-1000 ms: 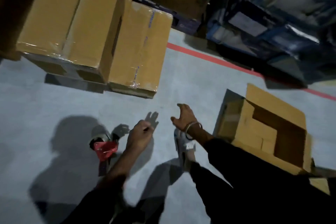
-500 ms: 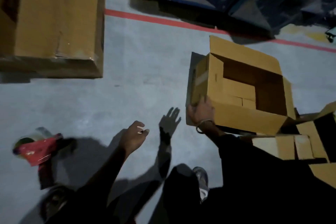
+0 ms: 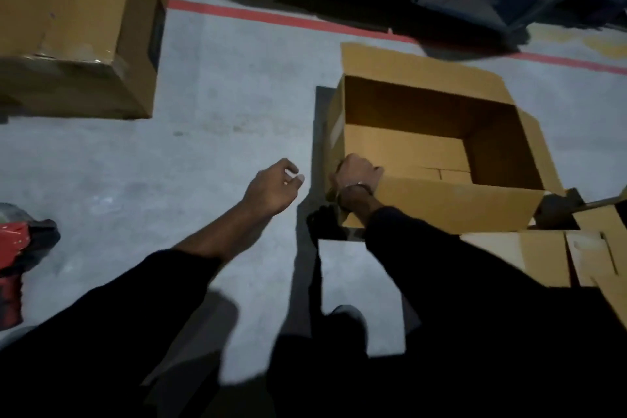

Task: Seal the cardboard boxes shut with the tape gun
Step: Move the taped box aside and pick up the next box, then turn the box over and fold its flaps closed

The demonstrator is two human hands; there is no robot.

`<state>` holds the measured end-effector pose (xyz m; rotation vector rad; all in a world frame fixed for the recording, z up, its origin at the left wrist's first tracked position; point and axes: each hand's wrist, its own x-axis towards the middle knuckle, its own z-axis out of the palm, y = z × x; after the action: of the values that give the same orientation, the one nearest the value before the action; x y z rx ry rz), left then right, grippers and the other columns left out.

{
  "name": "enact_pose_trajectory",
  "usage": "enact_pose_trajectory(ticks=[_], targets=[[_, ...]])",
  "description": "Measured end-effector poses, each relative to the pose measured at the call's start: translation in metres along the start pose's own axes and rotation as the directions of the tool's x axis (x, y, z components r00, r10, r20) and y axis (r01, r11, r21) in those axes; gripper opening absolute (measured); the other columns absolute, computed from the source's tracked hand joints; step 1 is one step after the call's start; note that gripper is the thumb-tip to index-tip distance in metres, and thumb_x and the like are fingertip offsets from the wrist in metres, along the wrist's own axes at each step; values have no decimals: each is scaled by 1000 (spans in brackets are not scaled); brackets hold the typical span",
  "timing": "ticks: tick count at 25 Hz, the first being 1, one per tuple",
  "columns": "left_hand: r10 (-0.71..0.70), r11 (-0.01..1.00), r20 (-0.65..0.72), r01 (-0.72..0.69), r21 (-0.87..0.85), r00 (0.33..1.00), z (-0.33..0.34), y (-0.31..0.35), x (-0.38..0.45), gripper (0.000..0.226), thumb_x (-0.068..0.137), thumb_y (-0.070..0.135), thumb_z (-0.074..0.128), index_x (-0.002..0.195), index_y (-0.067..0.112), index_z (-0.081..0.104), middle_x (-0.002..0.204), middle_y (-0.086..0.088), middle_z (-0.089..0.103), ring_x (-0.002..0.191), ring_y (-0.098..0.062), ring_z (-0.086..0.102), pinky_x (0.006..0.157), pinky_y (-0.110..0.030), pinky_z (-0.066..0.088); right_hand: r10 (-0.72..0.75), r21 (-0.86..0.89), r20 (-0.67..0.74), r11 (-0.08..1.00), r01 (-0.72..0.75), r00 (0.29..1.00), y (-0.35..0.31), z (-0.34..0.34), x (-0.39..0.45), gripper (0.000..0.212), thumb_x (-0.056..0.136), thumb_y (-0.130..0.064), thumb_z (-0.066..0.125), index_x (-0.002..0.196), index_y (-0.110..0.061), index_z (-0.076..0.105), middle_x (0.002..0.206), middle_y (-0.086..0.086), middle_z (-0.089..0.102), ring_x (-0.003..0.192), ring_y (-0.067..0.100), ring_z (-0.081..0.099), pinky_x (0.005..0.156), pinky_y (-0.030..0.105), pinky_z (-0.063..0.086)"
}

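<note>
Closer now, right hand [image 3: 356,176] grips open box [image 3: 451,204]; left hand [image 3: 271,188] loosely curled.

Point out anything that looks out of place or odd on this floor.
Nothing looks damaged or spilled. The tape gun lies on the floor, away from both hands, while the right hand grips the open cardboard box by its near corner.
</note>
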<state>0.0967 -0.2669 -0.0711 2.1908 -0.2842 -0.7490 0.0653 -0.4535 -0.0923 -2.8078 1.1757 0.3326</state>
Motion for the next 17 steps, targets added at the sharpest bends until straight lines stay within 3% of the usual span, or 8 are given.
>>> enact_pose_trajectory(ticks=[3, 6, 9, 11, 13, 15, 17], targets=[[-61, 998, 1, 61, 1, 998, -5, -8, -46, 34, 105, 47, 53, 124, 20, 61, 108, 0, 67, 110, -29, 66, 92, -40, 53, -244, -26, 29, 969, 245, 969, -12, -10, -70, 13, 97, -28, 59, 99, -20, 69, 97, 3, 70, 96, 26, 59, 89, 44, 36], [-138, 990, -70, 137, -17, 988, -23, -22, -73, 60, 104, 59, 46, 144, 15, 41, 136, -13, 62, 119, -37, 63, 93, -53, 57, -503, -19, 12, 864, 503, 864, -27, -11, -131, 15, 94, -31, 60, 104, -22, 67, 103, 3, 69, 105, 26, 56, 88, 44, 35], [-330, 941, -200, 303, -153, 923, -51, -34, -90, 77, 102, 61, 51, 157, 15, 23, 154, -21, 49, 131, -43, 56, 106, -56, 50, -654, -11, -54, 756, 654, 755, -40, -9, -179, 20, 97, -35, 56, 102, -20, 69, 100, 4, 71, 103, 27, 57, 86, 45, 35], [-462, 817, -124, 366, -446, 878, -69, -42, -108, 83, 100, 65, 51, 163, 18, 23, 160, -14, 43, 140, -39, 48, 114, -53, 42, -738, -17, -44, 675, 738, 674, -35, 3, -198, 27, 100, -39, 53, 102, -20, 71, 100, 2, 73, 114, 28, 55, 91, 48, 35], [-529, 582, -17, 348, -735, 849, -83, -58, -123, 83, 97, 71, 50, 161, 22, 33, 160, -6, 43, 146, -33, 42, 116, -50, 38, -808, -61, -30, 589, 806, 588, -19, 18, -206, 29, 100, -44, 54, 100, -23, 73, 96, -2, 74, 128, 31, 51, 96, 52, 35], [-638, 398, 19, 352, -847, 769, -86, -91, -145, 79, 96, 68, 56, 157, 21, 42, 163, -11, 40, 149, -37, 39, 121, -54, 34, -841, -125, 92, 522, 844, 534, 0, 35, -209, 33, 98, -51, 54, 100, -26, 75, 92, -4, 74, 131, 33, 52, 98, 50, 33], [-700, 271, 68, 353, -896, 711, -80, -124, -167, 60, 101, 52, 59, 149, 16, 52, 160, -22, 42, 147, -43, 40, 120, -52, 36, -844, -170, 186, 476, 863, 503, 16, 46, -214, 38, 97, -57, 51, 108, -30, 76, 95, -4, 76, 135, 34, 50, 99, 47, 28]])
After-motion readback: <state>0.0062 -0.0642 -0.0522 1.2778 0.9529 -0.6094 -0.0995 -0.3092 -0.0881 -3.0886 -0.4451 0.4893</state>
